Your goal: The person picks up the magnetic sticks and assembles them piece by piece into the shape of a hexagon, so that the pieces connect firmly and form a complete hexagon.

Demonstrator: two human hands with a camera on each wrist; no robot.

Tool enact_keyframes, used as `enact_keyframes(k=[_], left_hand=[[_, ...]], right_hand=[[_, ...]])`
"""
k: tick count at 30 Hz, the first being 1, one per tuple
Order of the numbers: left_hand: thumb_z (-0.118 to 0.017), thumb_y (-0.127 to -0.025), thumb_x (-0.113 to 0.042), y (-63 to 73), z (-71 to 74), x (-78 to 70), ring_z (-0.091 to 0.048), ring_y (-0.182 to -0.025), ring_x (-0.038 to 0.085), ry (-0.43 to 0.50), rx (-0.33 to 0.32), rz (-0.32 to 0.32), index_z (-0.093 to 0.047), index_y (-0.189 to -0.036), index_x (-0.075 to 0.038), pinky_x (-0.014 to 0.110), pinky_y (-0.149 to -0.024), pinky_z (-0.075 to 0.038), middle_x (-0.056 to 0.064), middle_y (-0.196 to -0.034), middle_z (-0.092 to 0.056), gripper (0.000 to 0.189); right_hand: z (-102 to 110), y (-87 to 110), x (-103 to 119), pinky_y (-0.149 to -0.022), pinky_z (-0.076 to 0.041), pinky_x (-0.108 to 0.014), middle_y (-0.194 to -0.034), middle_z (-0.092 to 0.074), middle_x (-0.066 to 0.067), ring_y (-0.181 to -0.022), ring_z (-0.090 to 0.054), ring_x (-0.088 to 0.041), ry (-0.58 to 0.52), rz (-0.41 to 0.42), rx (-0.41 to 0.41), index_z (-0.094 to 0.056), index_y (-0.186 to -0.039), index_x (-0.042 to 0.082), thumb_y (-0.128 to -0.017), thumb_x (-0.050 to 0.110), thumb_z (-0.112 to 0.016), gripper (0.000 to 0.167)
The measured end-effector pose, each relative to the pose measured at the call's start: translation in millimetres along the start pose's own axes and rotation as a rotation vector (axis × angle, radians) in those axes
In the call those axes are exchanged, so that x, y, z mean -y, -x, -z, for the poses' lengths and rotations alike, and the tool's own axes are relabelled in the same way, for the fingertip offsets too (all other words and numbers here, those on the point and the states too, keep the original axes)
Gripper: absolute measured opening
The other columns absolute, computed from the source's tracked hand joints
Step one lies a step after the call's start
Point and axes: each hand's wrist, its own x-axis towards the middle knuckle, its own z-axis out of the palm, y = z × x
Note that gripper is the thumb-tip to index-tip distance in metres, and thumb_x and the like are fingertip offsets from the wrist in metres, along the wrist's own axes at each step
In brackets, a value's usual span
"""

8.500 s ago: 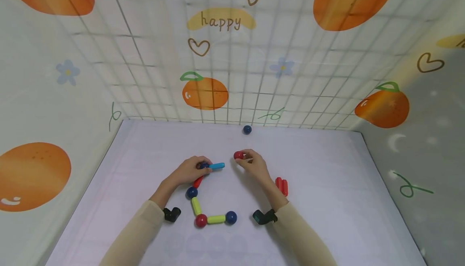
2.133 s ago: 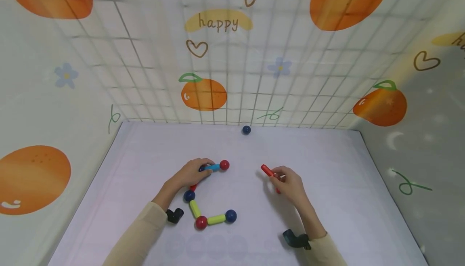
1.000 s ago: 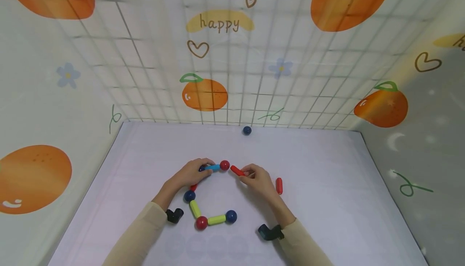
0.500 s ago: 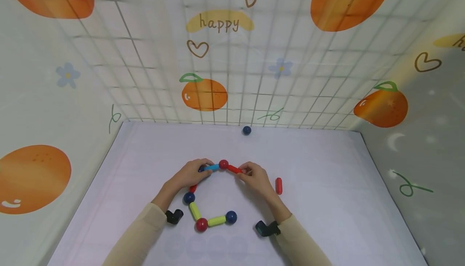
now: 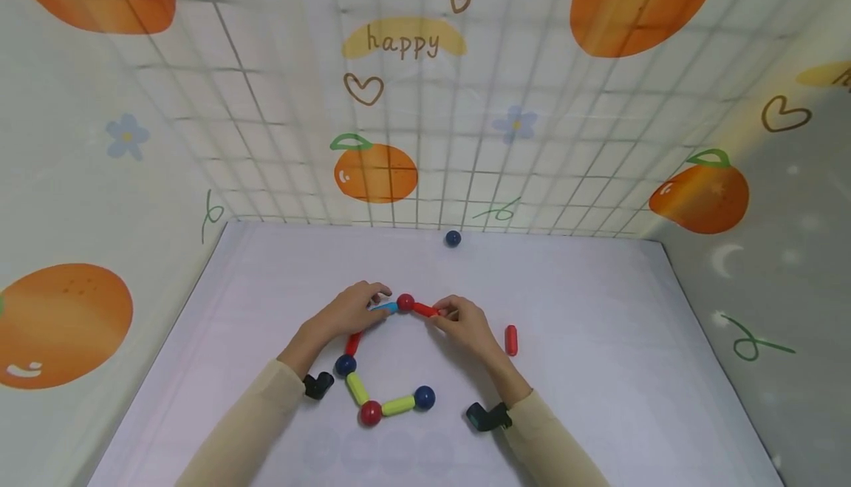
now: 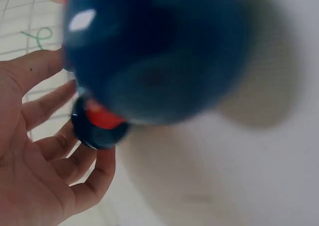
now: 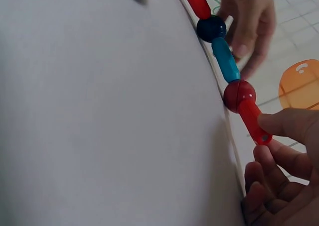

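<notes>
A chain of magnetic rods and balls curves over the white table. My right hand pinches the free end of a red magnetic rod between thumb and fingers. The rod's other end meets a red ball. From that ball a light blue rod leads to a dark blue ball, which my left hand covers in the head view. My left hand lies beside that ball with its fingers loosely spread. Farther along come a red rod, a dark blue ball and a yellow-green rod.
The chain's near end has a red ball, a yellow-green rod and a dark blue ball. A loose red rod lies right of my right hand. Another dark blue ball sits at the back edge.
My right hand picked up one of two loose red rods, brought it left and joined it to the red ball, itself added earlier. My left fingers have just loosened from the chain.
</notes>
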Motion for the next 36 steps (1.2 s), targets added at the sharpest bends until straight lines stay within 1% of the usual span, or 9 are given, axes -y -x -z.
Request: enact_keyframes(k=[4, 8, 12, 16, 21, 27, 30, 36], left_hand=[[-0.072, -0.093, -0.026, -13.1, 2.3, -9.1, -0.057, -0.105, 0.023, -0.053, 0.064, -0.055, -0.062, -0.134, -0.019, 0.042, -0.088, -0.051, 0.008, -0.114, -0.061, 0.043], [-0.071, -0.094, -0.025, -24.4, 0.2, -15.4, -0.054, -0.100, 0.019, -0.092, 0.125, -0.106, -0.061, -0.137, -0.021, 0.037, -0.083, -0.050, 0.005, -0.112, -0.059, 0.044], [-0.069, -0.096, -0.023, -29.6, -1.9, -21.0, -0.051, -0.097, 0.017, -0.113, 0.166, -0.133, -0.061, -0.137, -0.022, 0.033, -0.081, -0.048, 0.002, -0.109, -0.059, 0.042], [-0.067, -0.097, -0.020, -31.1, -2.9, -26.6, -0.051, -0.095, 0.017, -0.117, 0.194, -0.147, -0.063, -0.135, -0.021, 0.036, -0.082, -0.047, 0.002, -0.108, -0.059, 0.038], [-0.065, -0.098, -0.018, -32.7, -5.1, -28.7, -0.051, -0.090, 0.016, -0.144, 0.204, -0.139, -0.064, -0.133, -0.021, 0.035, -0.080, -0.046, 0.001, -0.105, -0.058, 0.035], [-0.064, -0.098, -0.017, -33.8, -5.7, -31.2, -0.052, -0.092, 0.017, -0.158, 0.206, -0.115, -0.067, -0.129, -0.022, 0.035, -0.083, -0.046, 0.000, -0.104, -0.058, 0.031], [-0.065, -0.098, -0.016, -33.6, -5.9, -32.6, -0.052, -0.092, 0.018, -0.164, 0.206, -0.099, -0.068, -0.127, -0.022, 0.036, -0.082, -0.046, 0.001, -0.103, -0.057, 0.030], [-0.065, -0.097, -0.013, -32.9, -5.5, -30.3, -0.052, -0.089, 0.019, -0.181, 0.169, -0.073, -0.069, -0.122, -0.021, 0.036, -0.079, -0.046, 0.002, -0.100, -0.056, 0.027]], right_hand=[[1, 0.2, 1, -0.067, -0.050, -0.030, -0.089, -0.061, 0.000, -0.079, -0.057, -0.020, 0.001, -0.006, 0.004, -0.070, -0.107, 0.012, -0.091, 0.016, -0.074, 0.016], [1, 1.1, 3, -0.067, -0.050, -0.029, -0.089, -0.061, -0.001, -0.079, -0.058, -0.020, 0.001, -0.009, 0.014, -0.070, -0.108, 0.012, -0.091, 0.015, -0.074, 0.017], [1, 2.0, 4, -0.068, -0.050, -0.029, -0.089, -0.061, -0.001, -0.079, -0.058, -0.020, -0.004, -0.006, 0.023, -0.069, -0.108, 0.011, -0.091, 0.015, -0.073, 0.017], [1, 2.2, 4, -0.067, -0.051, -0.030, -0.088, -0.061, -0.001, -0.078, -0.059, -0.020, -0.002, 0.003, 0.021, -0.069, -0.108, 0.011, -0.091, 0.014, -0.073, 0.017], [2, 1.2, 2, -0.066, -0.051, -0.029, -0.088, -0.062, 0.000, -0.077, -0.059, -0.019, -0.002, 0.010, 0.018, -0.070, -0.108, 0.011, -0.091, 0.014, -0.073, 0.018], [2, 1.0, 1, -0.065, -0.050, -0.030, -0.089, -0.063, 0.001, -0.078, -0.060, -0.018, -0.005, 0.016, 0.018, -0.071, -0.108, 0.012, -0.091, 0.015, -0.073, 0.018], [1, 1.3, 1, -0.064, -0.049, -0.031, -0.089, -0.063, 0.001, -0.077, -0.060, -0.018, -0.008, 0.017, 0.023, -0.071, -0.108, 0.012, -0.091, 0.015, -0.073, 0.018], [2, 0.3, 1, -0.066, -0.050, -0.031, -0.090, -0.063, 0.002, -0.077, -0.059, -0.018, -0.006, 0.009, 0.032, -0.071, -0.111, 0.014, -0.092, 0.019, -0.073, 0.020]])
